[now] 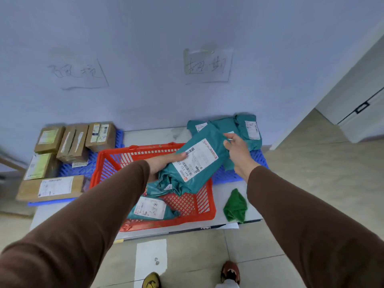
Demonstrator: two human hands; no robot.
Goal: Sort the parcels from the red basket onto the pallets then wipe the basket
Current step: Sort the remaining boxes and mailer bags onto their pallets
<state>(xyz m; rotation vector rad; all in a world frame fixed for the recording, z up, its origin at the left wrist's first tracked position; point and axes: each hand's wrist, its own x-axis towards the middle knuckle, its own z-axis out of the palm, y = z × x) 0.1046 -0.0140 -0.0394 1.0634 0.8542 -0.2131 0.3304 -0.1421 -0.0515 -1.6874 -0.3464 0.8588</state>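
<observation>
Brown-sleeved left grip and right grip, clasping opposite edges of teal plastic mailer parcel over red plastic basket; probably light, floppy, slippery.

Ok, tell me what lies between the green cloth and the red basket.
Nothing: in the head view only a bare strip of the pale board separates the green cloth from the red basket.
</observation>
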